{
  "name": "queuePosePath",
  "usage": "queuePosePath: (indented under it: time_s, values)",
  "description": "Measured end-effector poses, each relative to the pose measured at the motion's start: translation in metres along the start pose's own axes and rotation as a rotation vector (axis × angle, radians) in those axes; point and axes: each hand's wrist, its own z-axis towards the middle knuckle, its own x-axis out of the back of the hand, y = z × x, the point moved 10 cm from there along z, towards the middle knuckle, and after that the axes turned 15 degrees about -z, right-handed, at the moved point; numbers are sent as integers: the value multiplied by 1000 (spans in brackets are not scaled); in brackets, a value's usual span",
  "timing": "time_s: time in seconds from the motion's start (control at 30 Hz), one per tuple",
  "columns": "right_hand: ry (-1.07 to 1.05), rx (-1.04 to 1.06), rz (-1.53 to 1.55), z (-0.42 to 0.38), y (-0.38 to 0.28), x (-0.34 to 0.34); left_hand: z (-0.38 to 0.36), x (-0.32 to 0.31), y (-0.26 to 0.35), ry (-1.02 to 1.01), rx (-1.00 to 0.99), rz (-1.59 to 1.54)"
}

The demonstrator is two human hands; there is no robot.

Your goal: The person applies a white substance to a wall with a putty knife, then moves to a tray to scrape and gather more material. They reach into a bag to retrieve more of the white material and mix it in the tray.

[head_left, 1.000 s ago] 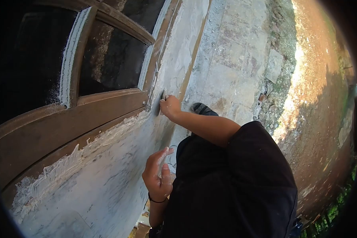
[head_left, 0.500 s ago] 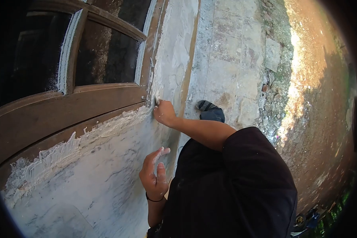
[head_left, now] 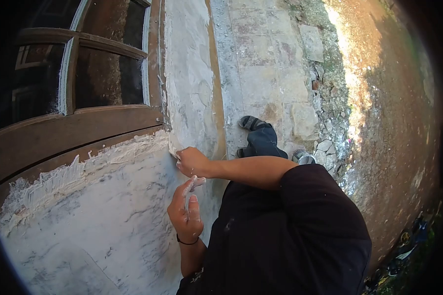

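My right hand (head_left: 191,162) is closed in a fist against the wall just below the corner of the window frame. It grips a thin, putty-smeared tool (head_left: 173,147), mostly hidden by the fingers. Lower down, my left hand (head_left: 184,216) is raised near my body with its fingers stretched and thumb apart. White putty coats its fingertips, and nothing shows in it. A rough band of white putty (head_left: 101,153) runs along the underside of the brown wooden window frame (head_left: 98,120). Below it lies the grey-white, marbled wall (head_left: 118,211).
Dark glass panes (head_left: 110,78) sit in the frame at upper left. A plastered wall strip (head_left: 189,64) continues past the corner. My sandalled foot (head_left: 253,123) stands on worn paving (head_left: 261,73); broken rubble (head_left: 325,147) and brown ground (head_left: 394,147) lie to the right.
My right hand has moved down the wall, away from the frame corner and closer to my left hand. The view has shifted, and more of my legs shows.
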Motion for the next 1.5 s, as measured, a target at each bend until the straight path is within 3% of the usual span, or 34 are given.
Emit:
queuePosePath:
  time_s: [0.1, 0.23, 0.27, 0.33, 0.47, 0.57, 0.73, 1.0, 1.07, 1.1, 1.17, 1.3, 1.5]
  values:
    - [-16, 6, 41, -21, 6, 15, -5, -3, -3, -38, -15, 17]
    - [-46, -397, 538, -42, 69, 38, -12, 1, -9, -20, -5, -8]
    - [-51, -389, 533, -43, 80, 36, -13, 2, -13, -16, 1, -4]
    - [22, -451, 870, -44, 104, 34, -13, 3, -16, -8, 6, 4]
    - [7, -552, 920, -45, 128, 28, -8, -2, -15, -4, 20, 20]
    - [-29, -474, 1083, -36, 132, 11, 1, -11, 6, -38, -38, 107]
    - [-68, -485, 1072, -33, 125, 7, 2, -10, 16, -50, -108, 212]
    - [-100, -555, 904, -28, 144, -2, -23, 15, -9, 67, 22, 215]
    - [1, -448, 519, -18, 136, 17, -26, 16, -13, 81, 47, 195]
    - [-3, -446, 518, -14, 126, 14, -27, 17, -15, 88, 66, 174]
    - [185, -317, 17, -3, 88, 32, -29, 16, -13, 86, 41, 203]
    - [13, -164, -83, 4, 16, -15, -32, 17, -6, 93, 26, 254]
    - [-49, -79, -3, -16, -10, -12, -17, -2, -2, 42, 25, 215]
